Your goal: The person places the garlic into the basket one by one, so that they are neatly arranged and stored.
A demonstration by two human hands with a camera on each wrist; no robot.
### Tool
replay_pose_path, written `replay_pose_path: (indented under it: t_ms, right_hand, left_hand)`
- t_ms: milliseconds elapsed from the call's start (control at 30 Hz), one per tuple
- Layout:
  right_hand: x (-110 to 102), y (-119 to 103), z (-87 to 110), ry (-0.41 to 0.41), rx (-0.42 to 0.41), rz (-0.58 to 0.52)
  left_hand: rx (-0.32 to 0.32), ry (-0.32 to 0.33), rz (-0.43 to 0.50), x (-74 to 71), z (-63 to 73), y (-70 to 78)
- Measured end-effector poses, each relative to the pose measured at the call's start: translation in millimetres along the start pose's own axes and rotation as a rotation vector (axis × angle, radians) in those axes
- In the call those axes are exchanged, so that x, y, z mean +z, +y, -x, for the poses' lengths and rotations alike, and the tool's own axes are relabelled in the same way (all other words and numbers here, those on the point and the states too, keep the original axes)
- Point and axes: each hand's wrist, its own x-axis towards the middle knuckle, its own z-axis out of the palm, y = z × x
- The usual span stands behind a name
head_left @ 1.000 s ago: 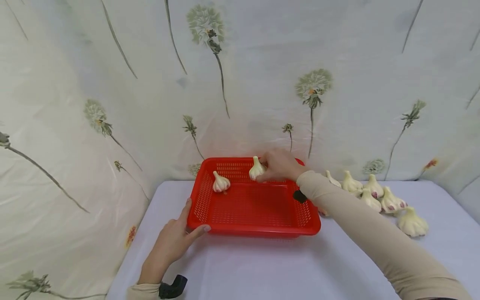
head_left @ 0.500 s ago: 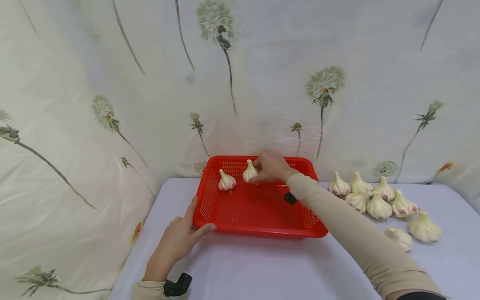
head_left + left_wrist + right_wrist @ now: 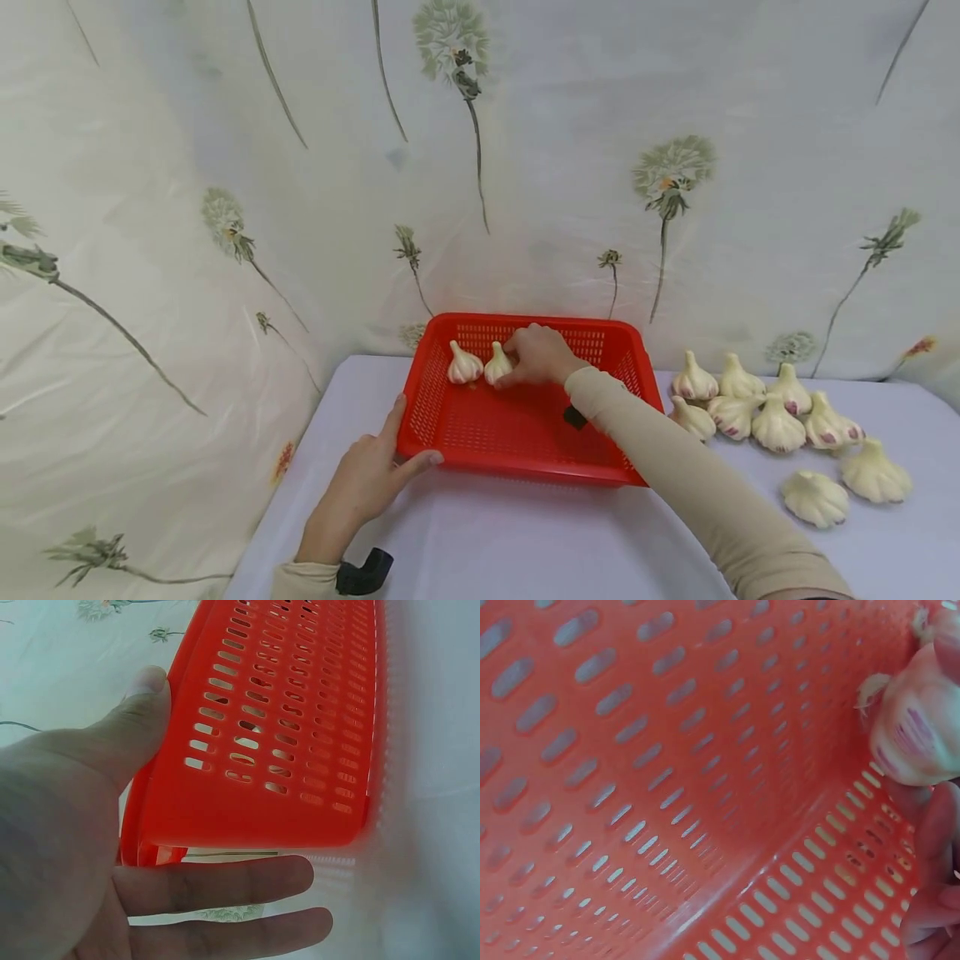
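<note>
My right hand (image 3: 542, 356) reaches into the red plastic basket (image 3: 525, 471) and pinches a garlic bulb (image 3: 498, 364) near the back left. In the right wrist view, that garlic bulb (image 3: 915, 727) shows purple streaks beside the curled fingers (image 3: 937, 840). Another garlic bulb (image 3: 465, 365) sits just left of it in the basket. At the basket's front left corner rests my left hand (image 3: 367, 475), its thumb against the front rim. The left wrist view shows two straight fingers (image 3: 225, 885) beside the slotted basket wall (image 3: 262, 787).
Several garlic bulbs (image 3: 777, 423) lie in a group on the white table (image 3: 525, 542), right of the basket. Nearer the front are two more, including a pale garlic bulb (image 3: 815, 498). A flower-printed curtain (image 3: 555, 167) hangs behind the table.
My right hand has moved left and down into the basket with its garlic bulb, which is now beside the first one. The head view has turned slightly left. My left hand stays at the corner.
</note>
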Motion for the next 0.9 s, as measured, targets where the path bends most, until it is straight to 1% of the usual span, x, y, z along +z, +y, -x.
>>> replay_pose_path:
  t_ms: [167,333,567,900]
  right_hand:
    - [1.4,-0.2,2.4,0.018,-0.003,0.033]
    - [1.7,-0.2,3.1,0.020,0.002,0.056]
    - [4.9,-1.5,3.5,0.005,-0.019,0.114]
    - [4.6,-3.7,2.7,-0.001,-0.042,0.112]
  left_hand:
    - [0.008,0.009,-0.006,-0.5,0.1,3.8]
    - [-0.016,-0.002,-0.006,-0.3,-1.0,5.4]
    - [-0.035,-0.011,-0.002,0.1,0.1,6.0]
    - [-0.029,0.001,-0.010,1.4,0.1,3.3]
